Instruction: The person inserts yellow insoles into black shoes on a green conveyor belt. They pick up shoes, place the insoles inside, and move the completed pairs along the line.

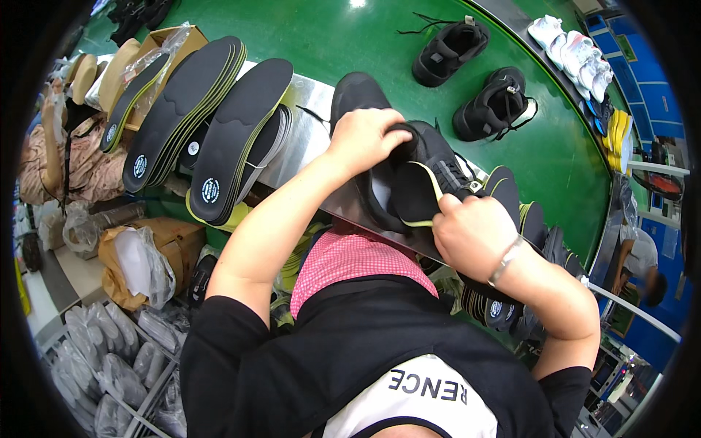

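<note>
Two black shoes lie side by side on the metal ledge before me, one (358,93) on the left and a laced one (442,157) on the right. My left hand (367,139) reaches over the left shoe, its thumb and fingers closed on the upper edge of the laced shoe. Between finger and thumb, my right hand (475,232) grips a black insole (413,191) with a yellow-green edge. This insole lies at the laced shoe's opening; how far it reaches inside is hidden.
Stacks of black insoles (252,109) stand to the left, with more insoles (504,188) at the right. Two black shoes (451,51) sit farther along the green belt (562,164). At lower left are a brown bag (182,237) and a rack of grey wrapped items (109,350).
</note>
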The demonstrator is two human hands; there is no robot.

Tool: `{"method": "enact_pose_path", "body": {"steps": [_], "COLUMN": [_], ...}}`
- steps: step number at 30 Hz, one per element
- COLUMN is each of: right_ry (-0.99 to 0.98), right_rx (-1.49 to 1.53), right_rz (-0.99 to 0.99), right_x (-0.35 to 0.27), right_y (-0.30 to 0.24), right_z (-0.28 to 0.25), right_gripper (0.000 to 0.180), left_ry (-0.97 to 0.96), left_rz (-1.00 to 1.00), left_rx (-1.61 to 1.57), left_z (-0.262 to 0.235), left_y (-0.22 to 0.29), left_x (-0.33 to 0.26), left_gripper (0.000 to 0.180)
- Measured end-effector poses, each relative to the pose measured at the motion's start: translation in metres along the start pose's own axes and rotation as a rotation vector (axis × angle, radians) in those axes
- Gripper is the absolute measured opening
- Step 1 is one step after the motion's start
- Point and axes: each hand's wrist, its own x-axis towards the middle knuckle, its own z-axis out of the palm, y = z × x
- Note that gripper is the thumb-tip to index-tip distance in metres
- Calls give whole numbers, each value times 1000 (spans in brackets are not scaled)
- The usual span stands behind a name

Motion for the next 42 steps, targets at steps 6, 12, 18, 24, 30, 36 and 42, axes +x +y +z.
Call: {"method": "enact_pose_path", "body": {"steps": [6,12,18,24,30,36,42], "right_ry": [86,320,-29,156,208,-86,59], "right_rx": [104,158,77,106,3,37,127], "right_rz": [316,366,479,342,210,225,255], "right_x": [79,78,9,11,49,81,100], "right_y": [-3,-18,-25,-6,-6,-1,-3], "right_z": [74,92,50,51,65,68,84], "right_gripper": [14,28,53,24,15,17,17], "left_ry": [-81,59,61,67,88,106,150], "left_rz": [-271,-334,-337,-378,-360,-335,-314], "left_rx": [-474,-343,-378,-416,-453,-466,-425], "left_z": [4,7,7,6,12,11,12], "left_y": [-7,-13,-12,-11,-18,-13,-13], "left_x": [2,-10,-10,-12,-12,-12,-12], "left_gripper": [35,35,36,34,33,34,32]}}
